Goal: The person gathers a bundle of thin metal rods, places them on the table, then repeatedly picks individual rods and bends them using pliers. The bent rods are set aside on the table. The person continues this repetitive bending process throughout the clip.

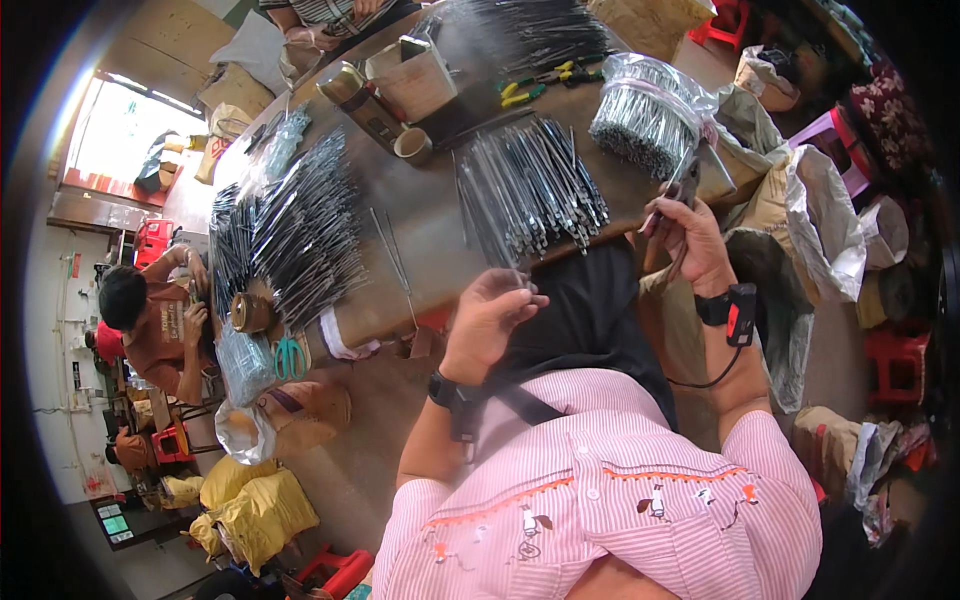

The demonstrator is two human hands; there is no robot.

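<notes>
"What does the right hand (pixel 702 250) have?"

"Its fingers are closed around a dark tool (pixel 683 187), raised near the wrapped bundle (pixel 640 120)."

"And the left hand (pixel 487 322)?"

"It is by the front edge of the table (pixel 428 225), near the rods (pixel 535 190). Its fingers curl in toward the thumb, nearly closed; whether they pinch anything is too blurred to tell."

"How do the rods lie?"

"In a loose pile on the table, ends toward the person (pixel 610 450), with yellow-handled pliers (pixel 520 97) beyond them."
</notes>
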